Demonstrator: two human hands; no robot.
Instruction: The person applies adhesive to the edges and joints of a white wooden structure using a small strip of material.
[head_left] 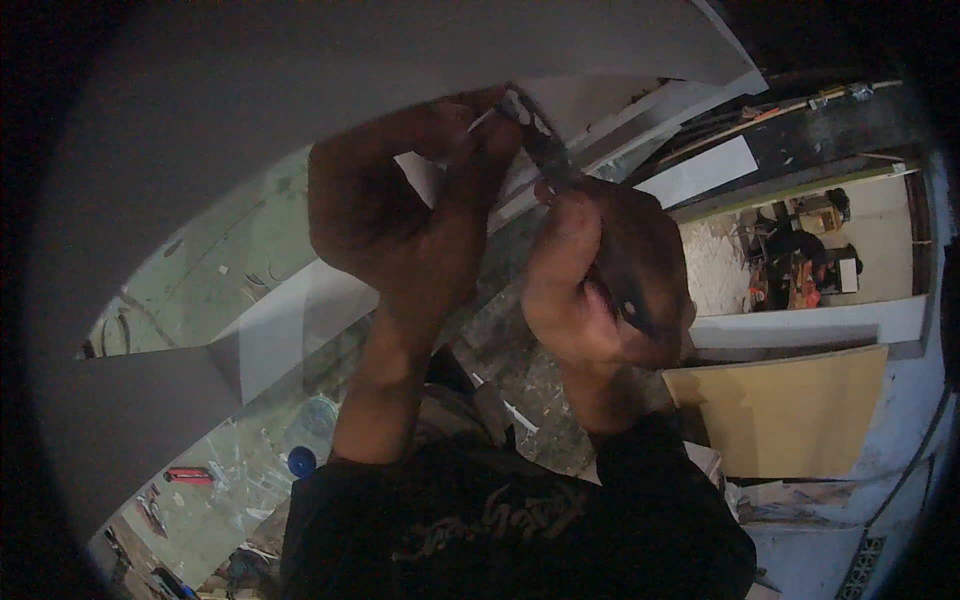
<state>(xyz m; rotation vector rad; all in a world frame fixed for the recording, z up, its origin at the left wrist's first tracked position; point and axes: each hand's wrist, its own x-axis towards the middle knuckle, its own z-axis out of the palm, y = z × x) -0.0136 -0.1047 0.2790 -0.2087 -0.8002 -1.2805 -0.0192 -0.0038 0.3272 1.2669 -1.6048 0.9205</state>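
Observation:
My right hand point(615, 270) is closed round a dark-handled tool with a flat, white-smeared blade point(545, 135), perhaps a scraper or a knife. The blade points up and to the left, toward the fingers of my left hand point(400, 205). Those fingers are pinched together at the blade's tip, and a thin white edge shows between them. Whether they grip the blade or a small piece on it, I cannot make out. Both hands are raised just under a large pale panel point(330, 60), which is in shadow. The tool's handle is mostly hidden in my right palm.
A pale strip or board edge point(290, 320) runs behind my left wrist. On the greenish surface lie a red tool point(188, 475) and a clear container with a blue cap point(301, 461) near it. To the right, a tan board point(790, 410) leans below an opening point(800, 250) into another area.

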